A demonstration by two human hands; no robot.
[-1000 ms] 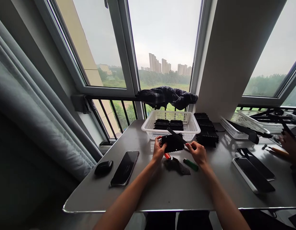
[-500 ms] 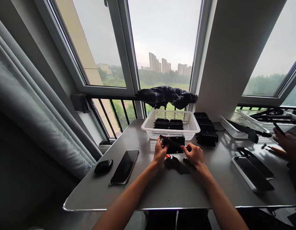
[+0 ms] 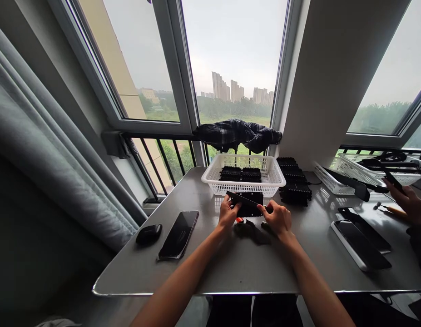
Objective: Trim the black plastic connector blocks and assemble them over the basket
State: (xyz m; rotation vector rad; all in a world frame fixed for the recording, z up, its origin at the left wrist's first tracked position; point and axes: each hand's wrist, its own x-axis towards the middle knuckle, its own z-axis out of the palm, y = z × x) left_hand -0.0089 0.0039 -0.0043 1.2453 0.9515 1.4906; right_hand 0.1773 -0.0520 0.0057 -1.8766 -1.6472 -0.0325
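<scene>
A flat black strip (image 3: 245, 199) slants between my two hands, over a black plate with small holes (image 3: 253, 210). My left hand (image 3: 228, 212) is closed on the strip's left end. At its lower right end, my right hand (image 3: 276, 217) pinches the strip with thumb and fingers. Below the plate lie a small orange-red piece (image 3: 239, 220) and a dark crumpled item (image 3: 253, 232) on the metal table (image 3: 244, 272). Just behind is a white basket (image 3: 244, 187) holding black ridged parts (image 3: 240, 174).
Black ridged parts (image 3: 294, 181) are stacked right of the basket. A phone (image 3: 179, 235) and black case (image 3: 149, 234) lie left; two phones (image 3: 362, 245) lie right. At the right edge, another person's hand (image 3: 406, 200) holds a dark object near a wooden-handled tool (image 3: 394, 211).
The view has shifted slightly. The other person's hand at the right has moved a little left and up. My hands keep nearly the same hold on the strip.
</scene>
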